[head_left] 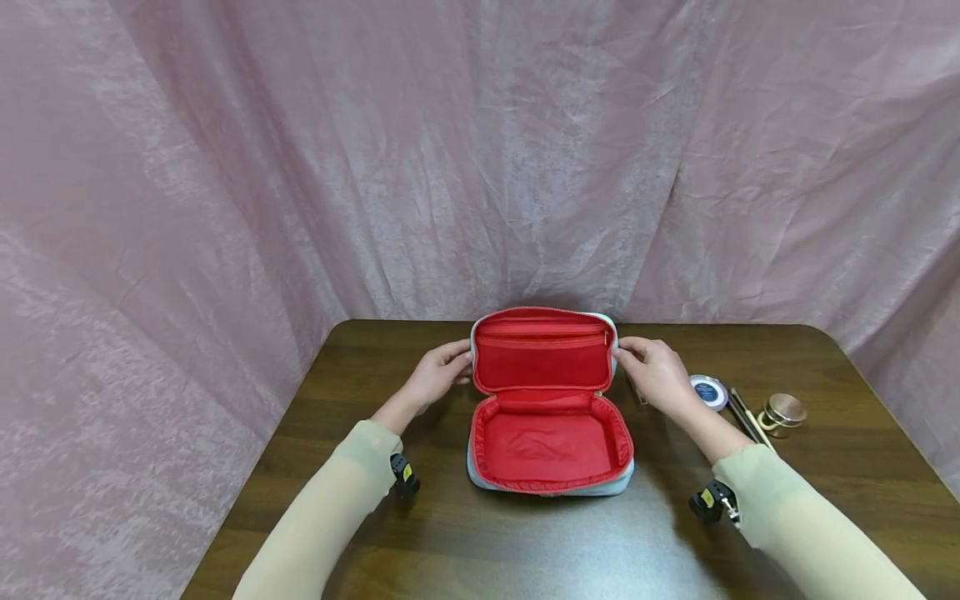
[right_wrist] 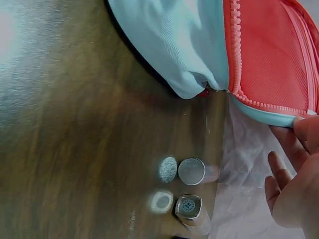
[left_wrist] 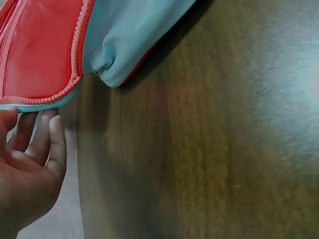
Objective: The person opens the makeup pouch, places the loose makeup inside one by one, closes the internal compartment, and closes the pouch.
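Observation:
A light-blue cosmetic bag [head_left: 555,446] with a red lining lies unzipped on the table, its lid [head_left: 546,364] raised at the back. A mesh pocket with a zip lines the lid; nothing shows in the lower part. My left hand [head_left: 438,373] pinches the lid's left edge, thumb in front and fingers behind, as the left wrist view shows. On the opposite edge, the thumb and index finger of my right hand [head_left: 663,377] grip the lid, while the other fingers [right_wrist: 280,172] curl loosely below it.
Right of the bag lie a round white compact [head_left: 708,392], slim dark and pale sticks [head_left: 750,418] and a gold-coloured jar [head_left: 784,410]. Two small containers [right_wrist: 192,172] with round and squarish ends appear in the right wrist view. A pink curtain [head_left: 555,167] hangs behind the wooden table [head_left: 420,533].

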Motion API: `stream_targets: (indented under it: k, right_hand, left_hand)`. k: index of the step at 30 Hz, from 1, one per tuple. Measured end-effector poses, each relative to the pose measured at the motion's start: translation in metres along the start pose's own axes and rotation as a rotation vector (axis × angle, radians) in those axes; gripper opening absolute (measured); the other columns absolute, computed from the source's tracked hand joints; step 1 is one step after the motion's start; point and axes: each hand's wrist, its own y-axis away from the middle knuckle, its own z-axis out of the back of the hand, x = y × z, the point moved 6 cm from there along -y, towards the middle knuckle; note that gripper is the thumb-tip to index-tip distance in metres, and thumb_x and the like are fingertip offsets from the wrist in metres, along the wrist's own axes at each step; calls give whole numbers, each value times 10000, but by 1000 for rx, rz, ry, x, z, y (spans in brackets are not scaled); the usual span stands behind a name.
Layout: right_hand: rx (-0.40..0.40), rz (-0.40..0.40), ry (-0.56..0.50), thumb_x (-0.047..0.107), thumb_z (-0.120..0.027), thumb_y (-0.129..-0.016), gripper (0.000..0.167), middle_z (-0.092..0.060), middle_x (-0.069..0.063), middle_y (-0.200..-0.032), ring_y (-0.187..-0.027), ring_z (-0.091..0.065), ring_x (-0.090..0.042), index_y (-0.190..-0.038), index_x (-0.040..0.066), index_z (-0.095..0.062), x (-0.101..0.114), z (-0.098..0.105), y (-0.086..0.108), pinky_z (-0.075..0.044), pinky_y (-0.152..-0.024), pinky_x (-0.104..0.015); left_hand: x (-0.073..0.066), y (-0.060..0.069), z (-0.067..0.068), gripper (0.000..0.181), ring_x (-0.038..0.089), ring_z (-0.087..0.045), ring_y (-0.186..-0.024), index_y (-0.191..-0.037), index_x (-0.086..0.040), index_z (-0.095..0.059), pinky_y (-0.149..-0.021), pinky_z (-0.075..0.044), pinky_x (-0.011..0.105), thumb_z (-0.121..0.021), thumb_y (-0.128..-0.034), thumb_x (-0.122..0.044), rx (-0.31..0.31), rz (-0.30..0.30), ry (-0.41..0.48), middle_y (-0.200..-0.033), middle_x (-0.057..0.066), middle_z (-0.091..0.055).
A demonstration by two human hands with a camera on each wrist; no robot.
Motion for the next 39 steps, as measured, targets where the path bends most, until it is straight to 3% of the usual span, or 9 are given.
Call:
stream_targets:
  k: [2,6,12,17,29,39]
  right_hand:
    - [7,-21,12,263,-593,-1051,296,-677,-93,-762,-662,-620,-262,-1232,62,-714,-2,-1,-3,-491,-790,-463]
    - [4,-50,55,267,-591,-1047,323,-731,-126,-1034,-893,-626,-287,-1252,46,-710,-5,-2,-8,-490,-897,-525]
    - [28,-100,90,273,-560,-1056,353,-700,-189,-1202,-1081,-631,-367,-1279,34,-693,-6,-6,-17,-427,-991,-593]
    - [39,-126,154,255,-548,-1054,360,-691,-207,-1225,-1151,-603,-411,-1286,17,-687,-6,-12,-23,-376,-1019,-624]
    - [113,-210,227,251,-518,-1050,367,-673,-217,-1255,-1136,-583,-437,-1266,13,-696,-9,-23,-27,-455,-931,-578]
    - [92,-220,257,261,-526,-1039,320,-715,-183,-1150,-1075,-609,-433,-1166,70,-749,-13,-24,-29,-472,-855,-562]
  left_hand:
    - [1,-2,-1,423,205,-696,-1054,-1484,-20,-517,-928,-546,506,-542,-1076,-128,16,21,3,-1283,171,-668]
    - [2,-6,-2,444,204,-700,-1007,-1498,-29,-502,-952,-527,535,-557,-1065,-110,35,50,1,-1228,167,-692]
    - [4,-11,-2,443,194,-690,-964,-1487,-36,-518,-938,-534,526,-568,-1054,-108,11,81,-12,-1174,147,-710]
    - [10,-16,-2,430,158,-675,-916,-1471,-25,-533,-908,-548,475,-564,-1052,-118,-21,143,-10,-1156,121,-706]
    - [18,-20,-3,418,121,-678,-865,-1456,-48,-562,-890,-560,414,-567,-1070,-209,-30,243,41,-1098,85,-713]
    - [20,-22,-5,391,120,-679,-806,-1427,-55,-594,-945,-532,485,-575,-1065,-202,-51,257,36,-1027,64,-721]
